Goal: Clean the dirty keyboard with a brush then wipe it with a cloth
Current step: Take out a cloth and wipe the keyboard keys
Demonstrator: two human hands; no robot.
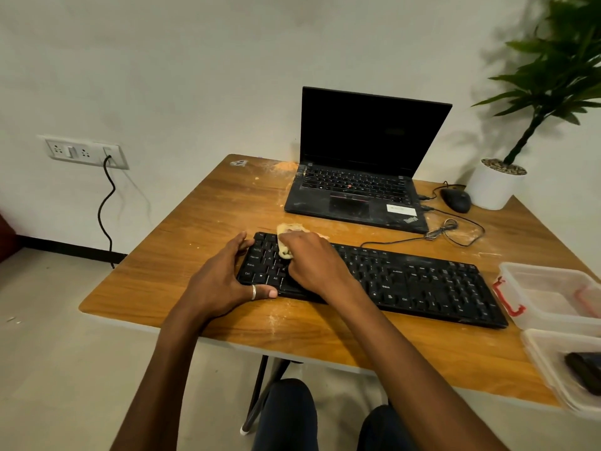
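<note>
Cloth gripped in right hand — pressed onto keyboard.

— What is the desk made of?
— Brown wood, smooth, with pale dust on it.
— And the keyboard?
— Black plastic, not shiny. The cloth looks soft and yellowish. The box is see-through plastic. The ring is shiny metal.

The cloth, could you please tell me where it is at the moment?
In the head view, the cloth sits on the far left end of the keyboard, gripped by the right hand, in front of the laptop.
</note>
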